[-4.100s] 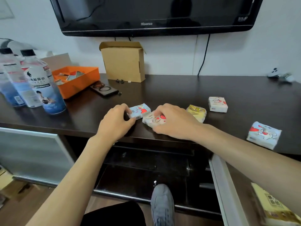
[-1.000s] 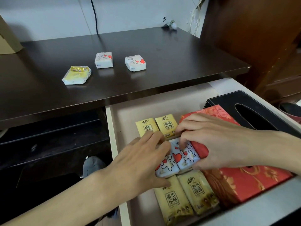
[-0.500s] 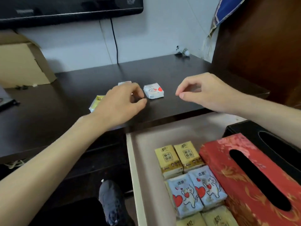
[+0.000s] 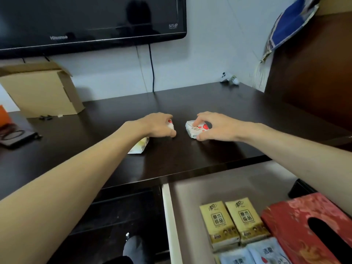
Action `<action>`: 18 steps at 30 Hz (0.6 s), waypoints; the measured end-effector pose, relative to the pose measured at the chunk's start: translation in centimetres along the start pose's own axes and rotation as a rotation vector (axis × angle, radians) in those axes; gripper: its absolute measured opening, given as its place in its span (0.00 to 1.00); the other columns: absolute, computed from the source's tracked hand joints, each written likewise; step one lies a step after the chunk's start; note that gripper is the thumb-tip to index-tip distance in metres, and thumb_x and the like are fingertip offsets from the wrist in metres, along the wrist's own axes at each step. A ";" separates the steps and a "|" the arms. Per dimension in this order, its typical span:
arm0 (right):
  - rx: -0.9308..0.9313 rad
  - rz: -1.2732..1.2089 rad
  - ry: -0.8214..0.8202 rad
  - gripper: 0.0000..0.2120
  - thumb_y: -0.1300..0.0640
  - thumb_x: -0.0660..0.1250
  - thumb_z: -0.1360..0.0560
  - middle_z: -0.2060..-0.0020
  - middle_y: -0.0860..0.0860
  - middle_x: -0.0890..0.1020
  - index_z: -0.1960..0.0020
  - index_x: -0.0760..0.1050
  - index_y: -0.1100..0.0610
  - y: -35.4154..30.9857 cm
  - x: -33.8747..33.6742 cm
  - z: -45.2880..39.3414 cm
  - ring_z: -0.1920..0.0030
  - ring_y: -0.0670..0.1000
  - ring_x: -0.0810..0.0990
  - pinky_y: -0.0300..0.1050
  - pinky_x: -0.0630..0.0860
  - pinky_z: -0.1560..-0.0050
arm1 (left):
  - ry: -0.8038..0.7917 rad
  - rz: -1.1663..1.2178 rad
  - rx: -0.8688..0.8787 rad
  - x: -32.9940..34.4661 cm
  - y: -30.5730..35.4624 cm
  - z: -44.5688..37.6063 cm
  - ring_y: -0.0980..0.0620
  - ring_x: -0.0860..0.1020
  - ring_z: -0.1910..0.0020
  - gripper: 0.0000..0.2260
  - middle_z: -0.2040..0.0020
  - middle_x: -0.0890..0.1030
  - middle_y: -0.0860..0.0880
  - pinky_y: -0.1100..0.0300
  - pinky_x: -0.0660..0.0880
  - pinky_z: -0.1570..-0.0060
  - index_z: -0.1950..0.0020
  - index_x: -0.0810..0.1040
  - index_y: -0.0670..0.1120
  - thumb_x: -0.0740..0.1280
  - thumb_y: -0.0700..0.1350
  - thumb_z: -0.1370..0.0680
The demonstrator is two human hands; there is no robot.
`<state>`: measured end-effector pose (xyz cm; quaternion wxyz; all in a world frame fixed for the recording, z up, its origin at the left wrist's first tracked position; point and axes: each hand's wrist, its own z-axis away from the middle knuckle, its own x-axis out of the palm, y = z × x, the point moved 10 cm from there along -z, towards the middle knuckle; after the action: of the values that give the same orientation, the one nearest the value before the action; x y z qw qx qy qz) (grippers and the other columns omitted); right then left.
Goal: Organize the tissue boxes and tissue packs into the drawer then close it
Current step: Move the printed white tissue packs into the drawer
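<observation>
On the dark tabletop (image 4: 219,103), each hand grips a tissue pack: left hand (image 4: 156,125); right hand (image 4: 215,128).

The countertop (image 4: 190,153) is dark brown. At centre, two white packs with red hearts (image 4: 197,129) (image 4: 170,125); a yellow-white pack (image 4: 140,146). Lower right: two tan packs (image 4: 219,223) (image 4: 246,220), pale blue packs (image 4: 266,253), a red floral box (image 4: 297,221). Upper left: a black TV (image 4: 91,20).

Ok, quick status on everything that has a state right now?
Drawer: open, partly filled.
Left hand: closed on a white pack on the tabletop.
Right hand: gripping a white heart pack.
Yellow pack: loose on the tabletop.
Cardboard box: flap open.
TV: off.
</observation>
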<state>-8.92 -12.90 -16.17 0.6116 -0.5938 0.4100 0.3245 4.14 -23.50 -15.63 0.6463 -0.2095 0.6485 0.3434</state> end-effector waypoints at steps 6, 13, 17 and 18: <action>-0.052 0.015 -0.035 0.15 0.44 0.77 0.28 0.44 0.47 0.79 0.46 0.77 0.45 -0.1 -0.6 2.9 0.45 0.52 0.78 0.48 0.74 0.44 | -0.057 -0.058 0.105 0.1 1.7 2.8 0.46 0.73 0.33 0.33 0.29 0.74 0.49 0.55 0.69 0.38 0.25 0.68 0.54 0.72 0.53 0.29; -0.086 0.018 0.067 0.19 0.36 0.76 0.31 0.46 0.38 0.80 0.45 0.79 0.42 -0.9 -2.2 10.9 0.44 0.44 0.80 0.45 0.77 0.46 | 0.089 0.103 0.167 -1.3 5.9 10.8 0.50 0.78 0.41 0.34 0.37 0.80 0.51 0.51 0.73 0.40 0.31 0.74 0.49 0.78 0.58 0.34; -0.135 -0.102 0.067 0.19 0.33 0.75 0.32 0.47 0.39 0.84 0.46 0.80 0.42 -2.7 -2.3 18.3 0.43 0.43 0.82 0.51 0.79 0.40 | 0.082 0.200 0.214 -1.1 10.0 17.8 0.57 0.79 0.48 0.33 0.47 0.81 0.60 0.53 0.76 0.46 0.36 0.77 0.56 0.73 0.68 0.39; -0.148 -0.111 0.030 0.19 0.33 0.75 0.31 0.47 0.38 0.83 0.45 0.80 0.41 -3.3 -1.9 20.3 0.42 0.43 0.82 0.48 0.78 0.40 | 0.044 0.219 0.245 -0.4 11.3 19.9 0.61 0.79 0.49 0.33 0.49 0.82 0.62 0.55 0.77 0.47 0.37 0.77 0.58 0.71 0.70 0.39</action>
<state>-4.57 7.11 -13.77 0.5768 -0.6638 0.3604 0.3110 9.87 -1.67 -11.84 0.6112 -0.0645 0.7186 0.3254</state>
